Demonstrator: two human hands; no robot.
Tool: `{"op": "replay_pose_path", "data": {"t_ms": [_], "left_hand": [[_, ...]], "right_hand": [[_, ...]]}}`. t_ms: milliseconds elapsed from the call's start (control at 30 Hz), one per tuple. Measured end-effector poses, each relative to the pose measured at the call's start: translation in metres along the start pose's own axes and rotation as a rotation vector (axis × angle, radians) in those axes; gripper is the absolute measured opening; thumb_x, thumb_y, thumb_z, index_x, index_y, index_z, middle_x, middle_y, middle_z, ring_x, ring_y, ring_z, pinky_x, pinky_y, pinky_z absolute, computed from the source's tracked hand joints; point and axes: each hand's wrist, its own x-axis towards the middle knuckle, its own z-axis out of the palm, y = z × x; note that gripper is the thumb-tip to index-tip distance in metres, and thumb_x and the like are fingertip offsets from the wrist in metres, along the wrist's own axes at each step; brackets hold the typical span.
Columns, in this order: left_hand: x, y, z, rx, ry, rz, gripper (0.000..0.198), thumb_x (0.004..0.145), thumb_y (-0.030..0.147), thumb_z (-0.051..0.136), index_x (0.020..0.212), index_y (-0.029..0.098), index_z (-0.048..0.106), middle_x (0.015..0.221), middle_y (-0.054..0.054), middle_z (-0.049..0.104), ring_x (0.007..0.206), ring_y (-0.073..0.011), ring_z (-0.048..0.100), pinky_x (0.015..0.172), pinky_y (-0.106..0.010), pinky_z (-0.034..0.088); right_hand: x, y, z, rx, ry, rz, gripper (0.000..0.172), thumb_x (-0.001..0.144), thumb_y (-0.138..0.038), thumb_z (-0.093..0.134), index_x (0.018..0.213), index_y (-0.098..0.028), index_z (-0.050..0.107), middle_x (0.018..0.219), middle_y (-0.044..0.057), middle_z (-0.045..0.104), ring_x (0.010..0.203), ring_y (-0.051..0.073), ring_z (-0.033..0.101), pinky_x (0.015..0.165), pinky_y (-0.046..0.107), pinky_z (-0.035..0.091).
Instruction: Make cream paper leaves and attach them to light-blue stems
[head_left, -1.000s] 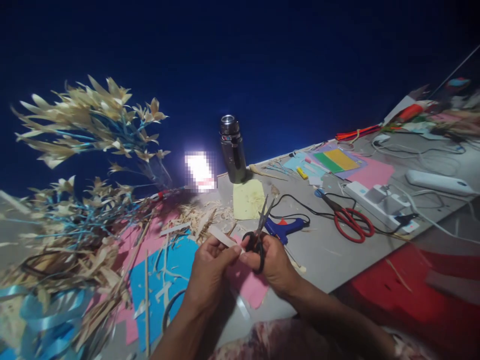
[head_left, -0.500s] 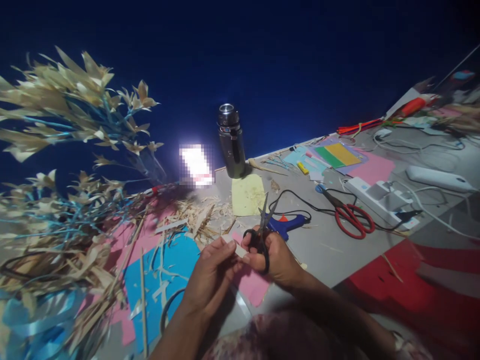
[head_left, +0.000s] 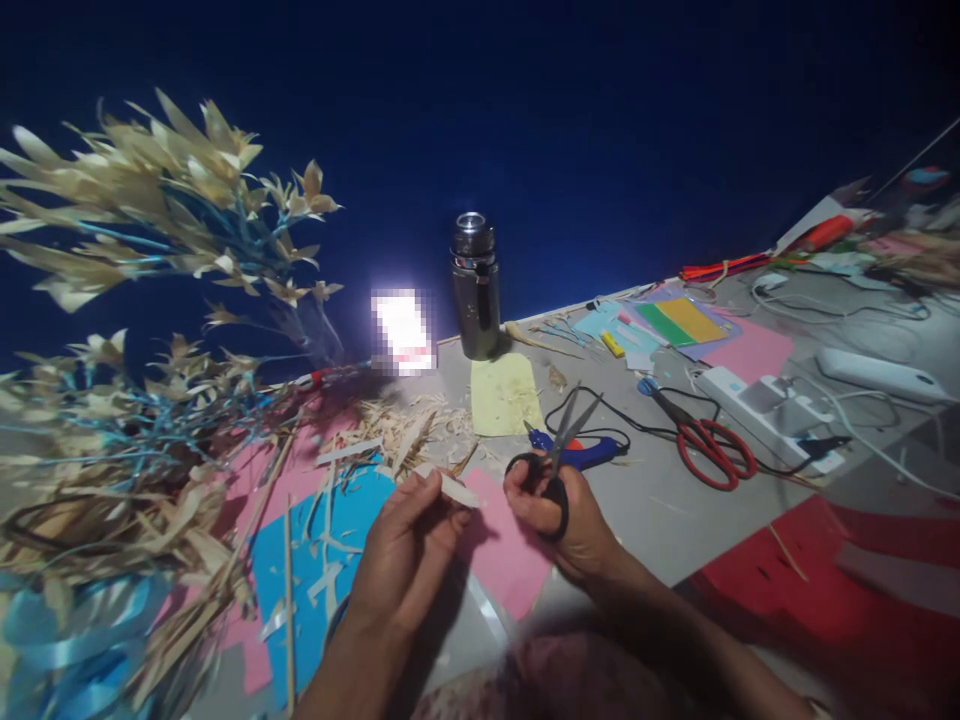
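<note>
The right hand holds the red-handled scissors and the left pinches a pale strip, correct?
No: in the head view the right hand holds black-handled scissors; the red-handled scissors lie on the table. The left hand does pinch the pale strip.

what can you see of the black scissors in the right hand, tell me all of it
The black scissors are small, with two black loop handles and slim grey blades that look like metal. The blades stand open in a narrow V, tips pointing up and to the right. The right hand grips them by the handles, above the table. Only that hand touches them; the pale strip in the left hand is apart, to their left.
</note>
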Motion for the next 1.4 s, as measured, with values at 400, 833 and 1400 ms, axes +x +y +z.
{"op": "replay_pose_path", "data": {"t_ms": [400,833,1400], "left_hand": [[-0.003,-0.004,0.000,0.017,0.000,0.017,0.018,0.063,0.019,0.089,0.071,0.014,0.074,0.069,-0.003,0.071,0.061,-0.0131,0.064,0.057,-0.021,0.054],[-0.013,-0.020,0.006,0.076,-0.023,-0.018,0.030,0.066,0.039,0.090,0.074,0.015,0.075,0.068,-0.004,0.069,0.061,-0.0146,0.062,0.059,-0.024,0.053],[-0.016,0.031,-0.024,0.547,0.007,0.460,0.038,0.068,0.043,0.087,0.099,0.024,0.079,0.108,-0.009,0.069,0.104,-0.0266,0.062,0.085,-0.030,0.053]], "right_hand": [[-0.003,0.010,0.006,0.100,0.038,-0.002,0.025,0.066,-0.030,0.080,0.076,-0.018,0.060,0.071,-0.002,0.054,0.063,0.012,0.046,0.057,0.023,0.038],[-0.001,0.006,0.011,-0.112,0.013,-0.015,0.024,0.073,-0.029,0.077,0.086,-0.019,0.059,0.070,-0.001,0.065,0.060,0.015,0.062,0.057,0.024,0.049],[-0.009,-0.015,-0.023,-0.172,-0.238,0.039,0.025,0.064,-0.027,0.081,0.078,-0.016,0.064,0.067,-0.004,0.054,0.056,0.009,0.043,0.052,0.022,0.033]]}}
